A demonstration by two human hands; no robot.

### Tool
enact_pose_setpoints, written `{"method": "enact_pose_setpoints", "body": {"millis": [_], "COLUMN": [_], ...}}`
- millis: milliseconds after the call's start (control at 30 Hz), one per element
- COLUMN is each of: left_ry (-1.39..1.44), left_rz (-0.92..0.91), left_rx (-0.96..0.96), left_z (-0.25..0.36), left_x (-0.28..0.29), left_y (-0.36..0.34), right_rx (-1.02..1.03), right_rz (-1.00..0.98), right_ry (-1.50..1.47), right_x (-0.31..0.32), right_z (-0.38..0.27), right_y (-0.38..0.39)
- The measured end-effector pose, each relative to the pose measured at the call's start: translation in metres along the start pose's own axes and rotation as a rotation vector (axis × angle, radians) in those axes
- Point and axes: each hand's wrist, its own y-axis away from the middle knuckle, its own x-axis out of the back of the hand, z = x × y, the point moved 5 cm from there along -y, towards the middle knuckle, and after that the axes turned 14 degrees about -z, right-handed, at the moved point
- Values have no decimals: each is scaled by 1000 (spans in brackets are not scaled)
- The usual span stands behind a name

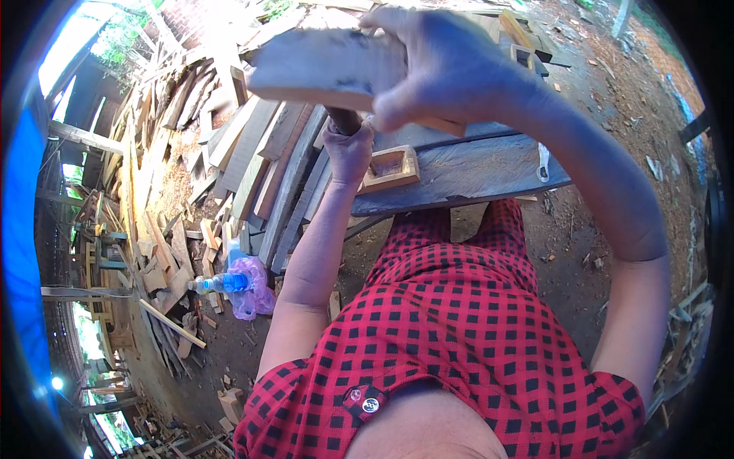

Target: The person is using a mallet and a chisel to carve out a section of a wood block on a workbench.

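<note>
My left hand [350,157] is wrapped round a dark round handle [344,121]. The handle's upper end goes out of sight behind a thick, pale wooden block [325,65] held up over the bench. Whether handle and block are joined I cannot tell. My right hand [451,69], slightly blurred, grips the block's right end, with the thumb below and the fingers above. A small rectangular wooden frame [413,162] lies on the dark plank bench [474,172] beside my left wrist. Part of another wooden piece [447,125] shows under my right hand.
Long boards [260,153] are stacked left of the bench. A pale slim object [544,162] lies near the bench's right end, and another wooden frame [523,55] sits farther back. Blue-labelled bottles [222,283] and a pink plastic bag [256,289] are at the lower left among wood scraps.
</note>
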Motion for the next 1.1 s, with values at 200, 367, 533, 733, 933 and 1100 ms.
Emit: {"method": "enact_pose_setpoints", "body": {"millis": [200,367,533,733,933,1100], "left_ry": [61,-15,53,61,134,144], "left_rz": [-23,43,15,63,50,65], "left_rx": [-44,-147,-60,-195,-87,-79], "left_z": [-13,-13,-12,-13,-15,-9], "left_x": [10,13,20,37,34,33], "left_y": [6,3,12,13,21,20], "right_rx": [274,52,323,193,207,265], "right_rz": [127,-93,41,-203,-441,-341], "right_ry": [-392,91,-320,146,-265,-137], "right_x": [6,-20,13,-44,0,-30], "right_z": [-31,-19,-48,-45,-75,-71], "right_y": [10,-19,-11,-29,-40,-39]}}
